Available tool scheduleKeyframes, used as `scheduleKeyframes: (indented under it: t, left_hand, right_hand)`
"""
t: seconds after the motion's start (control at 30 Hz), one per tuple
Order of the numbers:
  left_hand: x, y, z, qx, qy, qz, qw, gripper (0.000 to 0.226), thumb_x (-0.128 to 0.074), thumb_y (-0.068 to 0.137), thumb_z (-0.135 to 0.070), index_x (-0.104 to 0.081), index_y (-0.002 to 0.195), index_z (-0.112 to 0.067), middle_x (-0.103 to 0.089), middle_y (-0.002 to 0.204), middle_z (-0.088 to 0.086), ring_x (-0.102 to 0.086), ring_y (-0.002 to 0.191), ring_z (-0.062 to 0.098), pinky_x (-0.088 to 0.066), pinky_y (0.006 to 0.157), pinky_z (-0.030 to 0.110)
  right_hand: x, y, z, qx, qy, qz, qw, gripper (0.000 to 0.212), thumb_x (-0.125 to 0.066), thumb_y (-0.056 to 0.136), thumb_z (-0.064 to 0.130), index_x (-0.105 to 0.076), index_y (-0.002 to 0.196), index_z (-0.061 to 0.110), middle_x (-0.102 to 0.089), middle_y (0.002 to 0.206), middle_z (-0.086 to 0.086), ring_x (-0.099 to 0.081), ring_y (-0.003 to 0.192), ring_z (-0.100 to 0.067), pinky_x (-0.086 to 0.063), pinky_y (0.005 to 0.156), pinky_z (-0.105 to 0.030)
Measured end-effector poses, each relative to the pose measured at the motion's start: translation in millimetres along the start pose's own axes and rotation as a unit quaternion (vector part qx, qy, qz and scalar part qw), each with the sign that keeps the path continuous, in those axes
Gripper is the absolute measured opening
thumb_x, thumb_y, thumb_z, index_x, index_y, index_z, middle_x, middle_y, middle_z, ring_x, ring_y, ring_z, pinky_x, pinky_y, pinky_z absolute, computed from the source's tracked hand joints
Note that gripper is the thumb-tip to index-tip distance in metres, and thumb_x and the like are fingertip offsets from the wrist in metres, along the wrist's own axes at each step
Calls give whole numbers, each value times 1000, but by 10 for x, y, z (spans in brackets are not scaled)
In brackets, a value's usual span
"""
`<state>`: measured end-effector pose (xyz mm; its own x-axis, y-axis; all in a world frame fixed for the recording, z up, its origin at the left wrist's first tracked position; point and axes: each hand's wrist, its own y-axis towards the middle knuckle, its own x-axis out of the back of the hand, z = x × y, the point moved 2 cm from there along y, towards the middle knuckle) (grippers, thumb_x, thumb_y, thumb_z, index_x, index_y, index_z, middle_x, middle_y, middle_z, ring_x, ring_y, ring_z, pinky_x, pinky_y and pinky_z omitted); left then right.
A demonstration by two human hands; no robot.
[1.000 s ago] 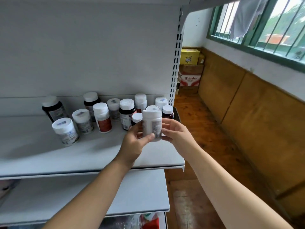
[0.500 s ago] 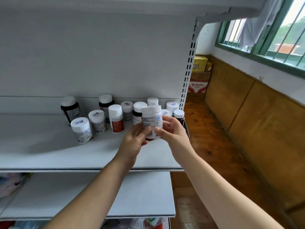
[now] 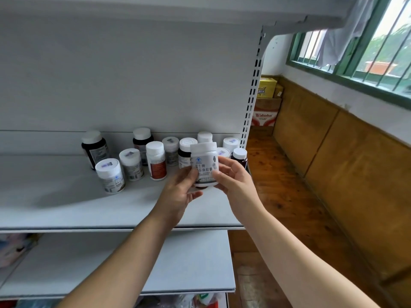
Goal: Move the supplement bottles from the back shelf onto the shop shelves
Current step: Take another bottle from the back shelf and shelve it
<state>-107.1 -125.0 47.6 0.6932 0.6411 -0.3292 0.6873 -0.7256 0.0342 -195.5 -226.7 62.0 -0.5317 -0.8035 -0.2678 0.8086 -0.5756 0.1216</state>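
While capped bottles line the shelf, left hand and right hand fingers grip a white bottle.

white bottle | rotated | front label now toward camera

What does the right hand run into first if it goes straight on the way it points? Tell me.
The right hand, gripping the white bottle with the left hand, points into the shelf. That bottle would likely meet the white-capped bottle just behind it first; depth is unclear.
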Motion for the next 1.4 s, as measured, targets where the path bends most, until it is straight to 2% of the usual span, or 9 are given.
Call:
scheduleKeyframes:
  t: [0.23,0.43,0.57,0.8,0.9,1.03,1.2,1.3,1.4]
  left_hand:
    - [4,-13,5,73,-81,70,992,55,-42,79,-39,-48,128,-14,-65,111,7,-57,110,28,-46,84,38]
    - [77,-26,0,58,-71,42,995,47,-50,75,-35,-55,116,-15,-66,108,7,-59,103,26,-46,80,35]
    - [127,-67,-34,9,-39,-46,998,8,-59,78,-17,-57,84,-22,-70,79,-7,-60,82,16,-43,72,30]
    - [403,-345,-162,-46,20,-137,989,18,-66,63,-27,-60,79,-21,-67,73,-14,-60,75,7,-41,69,28]
    - [696,-548,-245,-49,8,-171,984,15,-64,62,-27,-61,76,-22,-67,66,-18,-60,70,2,-42,68,28]
    - [1268,-871,-442,-58,-12,-203,977,10,-66,73,-20,-69,82,-19,-71,78,-8,-61,84,14,-46,73,30]
    - [2121,-1400,-746,-82,1,-225,971,12,-60,84,-12,-70,84,-18,-71,78,-4,-60,77,13,-44,66,25]
    - [2806,-1726,-980,-76,24,-246,966,18,-56,86,-10,-70,83,-20,-72,76,-8,-60,81,15,-44,71,29]
    - [3542,-2062,-1285,-84,42,-255,962,21,-55,85,-5,-71,83,-19,-73,78,-6,-62,86,21,-46,86,40]
  right_hand:
    - [11,-5,41,7,2,1,1000,28,-61,84,5,-59,111,13,-67,100,-9,-65,90,-19,-52,72,-24]
    - [-10,4,8,-6,14,26,1000,31,-53,88,2,-56,119,5,-69,99,-8,-67,88,-17,-54,69,-21]
    - [-60,24,-52,-35,67,71,995,29,-42,92,-2,-59,112,9,-71,91,-5,-67,80,-14,-54,67,-22]
    - [-434,63,-190,-95,98,142,980,32,-36,92,-3,-62,105,12,-73,82,-1,-67,75,-13,-55,67,-23]
    - [-776,19,-265,-103,87,180,974,33,-36,92,-4,-59,110,10,-72,87,-3,-67,77,-13,-54,65,-22]
    - [-1389,-112,-409,-88,64,199,974,33,-40,90,-7,-58,109,13,-68,98,-5,-66,84,-14,-53,72,-25]
    - [-2392,-319,-657,-76,57,245,965,31,-56,83,-4,-59,107,14,-71,93,-1,-67,84,-14,-55,75,-26]
    - [-3098,-439,-888,-48,29,259,964,32,-63,79,1,-60,106,18,-73,90,2,-67,88,-16,-56,77,-27]
    - [-3915,-553,-1112,-26,8,275,961,36,-64,72,9,-59,107,16,-72,86,7,-66,81,-4,-51,66,-16]
